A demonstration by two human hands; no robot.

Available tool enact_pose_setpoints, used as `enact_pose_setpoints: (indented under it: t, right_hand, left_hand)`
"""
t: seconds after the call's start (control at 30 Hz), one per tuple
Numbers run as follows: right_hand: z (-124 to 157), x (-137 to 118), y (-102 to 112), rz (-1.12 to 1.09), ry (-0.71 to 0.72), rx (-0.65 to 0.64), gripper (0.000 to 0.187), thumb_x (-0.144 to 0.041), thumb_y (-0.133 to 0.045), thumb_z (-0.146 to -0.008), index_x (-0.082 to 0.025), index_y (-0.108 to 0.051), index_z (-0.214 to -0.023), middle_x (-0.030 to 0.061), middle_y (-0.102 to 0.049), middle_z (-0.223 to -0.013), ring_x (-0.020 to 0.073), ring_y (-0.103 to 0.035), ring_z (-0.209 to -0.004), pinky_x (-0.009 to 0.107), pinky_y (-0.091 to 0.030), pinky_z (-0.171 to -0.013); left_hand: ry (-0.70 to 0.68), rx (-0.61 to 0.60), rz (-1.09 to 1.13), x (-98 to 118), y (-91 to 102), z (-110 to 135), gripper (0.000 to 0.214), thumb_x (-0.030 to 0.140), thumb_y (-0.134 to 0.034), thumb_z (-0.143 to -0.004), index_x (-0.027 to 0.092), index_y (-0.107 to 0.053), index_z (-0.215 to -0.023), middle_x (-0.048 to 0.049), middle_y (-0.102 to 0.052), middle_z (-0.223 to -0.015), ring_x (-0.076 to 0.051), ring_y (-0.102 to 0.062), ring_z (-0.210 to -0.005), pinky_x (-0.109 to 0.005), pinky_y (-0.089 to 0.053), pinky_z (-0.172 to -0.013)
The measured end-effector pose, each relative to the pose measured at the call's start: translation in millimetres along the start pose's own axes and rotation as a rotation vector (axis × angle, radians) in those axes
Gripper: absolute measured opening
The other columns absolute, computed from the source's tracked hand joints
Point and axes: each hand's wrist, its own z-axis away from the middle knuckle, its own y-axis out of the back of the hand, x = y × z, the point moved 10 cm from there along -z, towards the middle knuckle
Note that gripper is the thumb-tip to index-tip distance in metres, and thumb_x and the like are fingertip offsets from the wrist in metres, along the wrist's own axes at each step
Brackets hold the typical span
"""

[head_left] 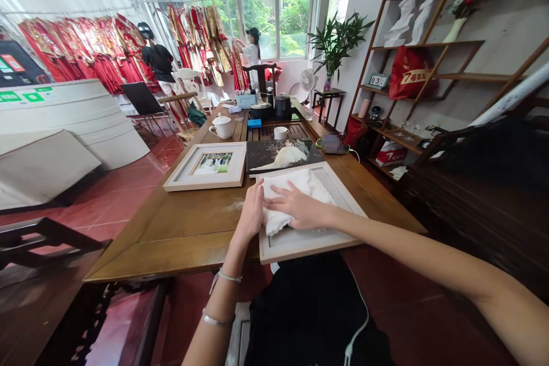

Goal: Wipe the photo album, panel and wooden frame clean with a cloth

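Observation:
A white picture frame (343, 197) lies flat at the near edge of the wooden table (189, 229). A white cloth (295, 186) is spread over its glass. My right hand (300, 209) lies flat on the cloth with fingers stretched out, pressing it down. My left hand (252, 211) rests against the frame's left edge, fingers curled on the frame and the cloth's edge. A second white-framed photo (208, 166) lies to the left, and a dark wedding print (281, 154) sits behind the frame.
A white teapot (222, 126), a small cup (281, 132), a blue box (254, 123) and a dark kettle (283, 106) stand farther back. Two people stand by racks of red garments (94, 48). Shelves (424, 46) line the right wall.

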Motion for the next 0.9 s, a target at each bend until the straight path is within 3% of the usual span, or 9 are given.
enact_pose_setpoints:
  t: [0.13, 0.23, 0.37, 0.5, 0.63, 0.77, 0.9]
  right_hand:
    - [24.7, -34.7, 2.0, -0.087, 0.105, -0.046, 0.078, -0.002, -0.047, -0.064, -0.019, -0.041, -0.140, 0.0099, -0.048, -0.141, 0.0319, -0.022, -0.140, 0.067, -0.014, -0.107]
    - [52.0, -61.1, 7.2, -0.102, 0.179, -0.080, 0.078, -0.001, -0.048, -0.062, -0.015, -0.042, -0.139, 0.0097, -0.047, -0.142, 0.0286, -0.027, -0.138, 0.057, -0.021, -0.111]
    - [89.5, -71.4, 11.7, 0.042, 0.124, -0.041, 0.077, 0.003, -0.044, -0.063, -0.013, -0.041, -0.138, 0.0112, -0.047, -0.142, 0.0267, -0.039, -0.132, 0.047, -0.035, -0.106]
    - [120.1, -50.4, 14.2, 0.287, -0.109, 0.112, 0.072, 0.005, -0.043, -0.066, -0.016, -0.047, -0.134, 0.0135, -0.052, -0.137, 0.0311, -0.048, -0.124, 0.055, -0.037, -0.100]
    - [138.4, -19.3, 16.7, 0.404, -0.282, 0.202, 0.074, 0.005, -0.047, -0.062, -0.021, -0.050, -0.131, 0.0119, -0.054, -0.135, 0.0333, -0.046, -0.124, 0.066, -0.021, -0.105]
    - [138.4, 23.2, 22.1, 0.340, -0.353, 0.218, 0.079, 0.001, -0.049, -0.057, -0.023, -0.048, -0.132, 0.0102, -0.052, -0.137, 0.0307, -0.040, -0.130, 0.065, -0.015, -0.108]
    - [122.3, 67.8, 28.2, 0.270, -0.371, 0.232, 0.073, -0.002, -0.047, -0.061, -0.024, -0.050, -0.131, 0.0085, -0.051, -0.139, 0.0267, -0.038, -0.132, 0.063, -0.010, -0.110]
  left_hand:
    - [0.065, -0.045, 0.026, -3.8, -4.6, -1.9, 0.049, 0.041, -0.020, -0.098, 0.016, -0.054, -0.123, -0.0140, -0.050, -0.134, -0.022, -0.042, -0.130, -0.043, -0.029, -0.112]
    - [0.093, -0.066, -0.026, -4.7, -9.8, 0.6, 0.050, 0.039, -0.019, -0.098, 0.013, -0.054, -0.121, -0.0163, -0.045, -0.138, -0.023, -0.039, -0.133, -0.042, -0.026, -0.114]
    - [0.006, -0.116, -0.145, 4.2, -19.9, 6.1, 0.045, 0.038, -0.023, -0.097, 0.013, -0.053, -0.120, -0.0163, -0.037, -0.142, -0.023, -0.031, -0.138, -0.041, -0.021, -0.116]
    - [-0.054, -0.178, -0.253, 7.0, -28.0, 8.5, 0.039, 0.035, -0.036, -0.094, 0.011, -0.050, -0.122, -0.0189, -0.031, -0.145, -0.027, -0.027, -0.140, -0.043, -0.020, -0.117]
    - [-0.069, -0.188, -0.286, 6.6, -28.0, 8.2, 0.037, 0.034, -0.039, -0.093, 0.012, -0.050, -0.121, -0.0185, -0.030, -0.145, -0.028, -0.027, -0.140, -0.046, -0.022, -0.116]
    - [-0.095, -0.204, -0.290, 9.7, -28.1, 9.5, 0.033, 0.032, -0.040, -0.093, 0.015, -0.050, -0.119, -0.0163, -0.030, -0.146, -0.028, -0.027, -0.140, -0.045, -0.023, -0.116]
    - [-0.115, -0.211, -0.290, 11.3, -28.0, 10.6, 0.033, 0.030, -0.042, -0.092, 0.015, -0.050, -0.120, -0.0156, -0.032, -0.145, -0.028, -0.029, -0.139, -0.045, -0.024, -0.116]
